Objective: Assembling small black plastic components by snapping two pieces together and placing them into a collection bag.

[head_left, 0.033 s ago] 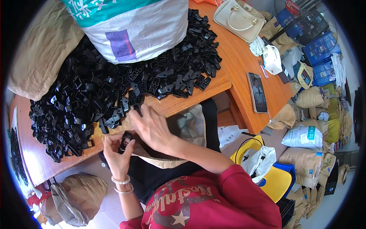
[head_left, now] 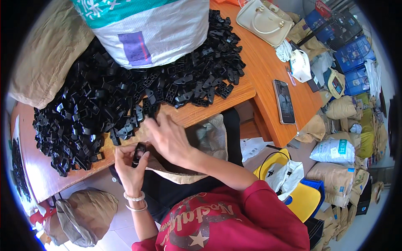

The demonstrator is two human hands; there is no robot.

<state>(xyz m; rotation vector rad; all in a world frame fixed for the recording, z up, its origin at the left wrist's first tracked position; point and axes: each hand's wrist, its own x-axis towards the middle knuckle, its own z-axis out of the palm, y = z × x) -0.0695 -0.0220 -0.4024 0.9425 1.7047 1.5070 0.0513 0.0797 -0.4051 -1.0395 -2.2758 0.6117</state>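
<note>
My left hand (head_left: pixel 129 169) pinches a small black plastic part (head_left: pixel 139 153) in front of the table's near edge; the part looks like a hollow housing. Just to the right, my right hand (head_left: pixel 169 140) reaches over the edge of the wooden table (head_left: pixel 197 115). Its fingers are stretched out and a little apart, close to the near side of a large pile of similar black plastic parts (head_left: pixel 100 104). I see nothing held in them, though the fingertips are slightly blurred. Below my right forearm, an open brown sack (head_left: pixel 188 179) lies at my lap.
A white and green woven sack (head_left: pixel 167 42) stands in the pile, with a brown paper sack (head_left: pixel 50 54) at left. On the right tabletop lie a phone (head_left: pixel 283 101) and a cream handbag (head_left: pixel 264 23). A yellow chair (head_left: pixel 301 201) and stacked sacks (head_left: pixel 331 180) are on the right.
My right hand has drawn back slightly from the pile's near edge. My left hand still holds the black part, and the whole view has shifted a little.
</note>
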